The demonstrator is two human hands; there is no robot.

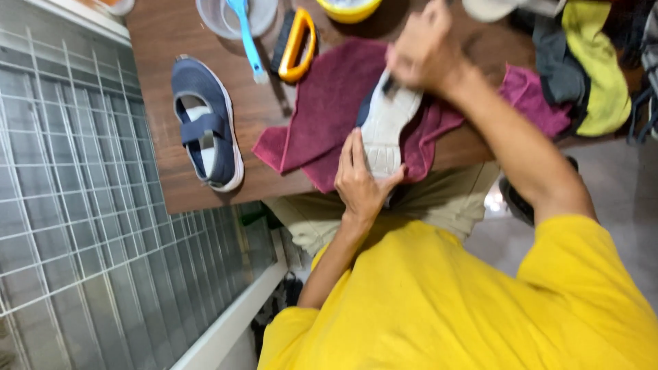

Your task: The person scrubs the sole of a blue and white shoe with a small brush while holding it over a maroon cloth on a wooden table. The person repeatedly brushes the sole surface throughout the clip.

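My left hand (361, 179) grips the near end of a navy shoe turned sole-up (385, 127), its pale grey sole facing me. The shoe rests on a maroon towel (327, 103) spread over the brown table (171, 41). My right hand (425, 51) is closed at the shoe's far end, pressed on the sole; whatever it holds is hidden by motion blur. The matching navy shoe (205, 123) lies upright on the table to the left, apart from both hands.
A blue-handled brush (247, 38) lies across a clear bowl (209, 20). A black brush with a yellow handle (295, 44) and a yellow bowl (348, 9) sit behind. Grey and yellow-green cloths (589, 68) pile at the right. A wire grid (68, 171) stands at the left.
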